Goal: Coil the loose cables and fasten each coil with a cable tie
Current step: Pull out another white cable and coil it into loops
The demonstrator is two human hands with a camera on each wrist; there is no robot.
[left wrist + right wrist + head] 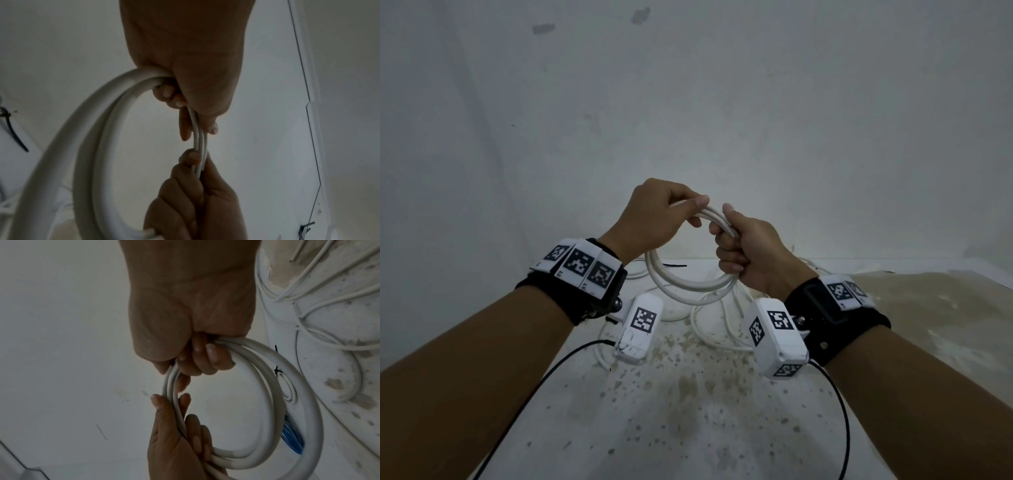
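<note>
Both hands are raised above a stained, speckled white work surface (688, 411) that meets a plain pale wall (688, 102) at its far edge.

Left: the person's left hand (654, 214) is closed around the top of a round coil of thick white cable (688, 291), thumb and forefinger pinching the strands. A black wrist strap carrying square black-and-white marker tiles (578, 270) wraps the left wrist, and a white camera housing (638, 329) hangs beneath it. A thin black wire (544, 377) runs from this wrist toward the near edge.

Centre: the coil hangs upright between the two hands, clear of the surface, its several turns bunched together at the top where the hands nearly touch. Under and behind it, loose thin white cables (722, 329) lie in tangled loops on the surface. A small black cable tie (674, 265) lies on the far part of the surface, seen through the coil.

Right: the right hand (746, 253) is fisted around the coil's upper right, fingers wrapped fully over the strands. In the right wrist view, an already tied smaller white coil (287, 391) with a black tie and a blue item (292, 439), too blurred to identify, lie on the surface beyond the held coil.
</note>
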